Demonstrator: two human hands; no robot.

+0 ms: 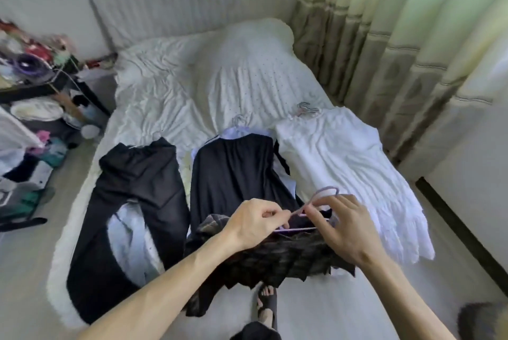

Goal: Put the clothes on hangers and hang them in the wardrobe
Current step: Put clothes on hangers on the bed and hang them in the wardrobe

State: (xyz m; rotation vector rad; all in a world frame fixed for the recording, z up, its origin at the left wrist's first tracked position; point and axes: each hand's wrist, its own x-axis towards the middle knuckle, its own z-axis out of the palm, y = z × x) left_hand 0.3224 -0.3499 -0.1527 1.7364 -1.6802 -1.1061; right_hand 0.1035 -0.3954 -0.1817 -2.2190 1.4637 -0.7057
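A: Grip, lower centre of frame?

B: Both grips closed on the lilac hanger (325, 190). The left hand (255, 222) pinches one shoulder of it, fingers curled. The right hand (341, 227) pinches the neck, just under the hook.

A: The garment?

B: A plaid skirt (288, 260) bunched under the hanger bar, hanging clear above the foot of the bed (165, 97). Two hands probably because the waistband needs seating while the hanger is steadied.

A: Further out?

B: Three pieces lie flat, side by side, mid-frame:
- Black trousers (132, 188), left. Can't tell if they're hangered.
- Black dress (236, 171), centre, with a hook showing at its top.
- White dress (343, 158), right, also with a hook.

Likely staged for one carry. Curtains (398, 37) upper right. No wardrobe in view.
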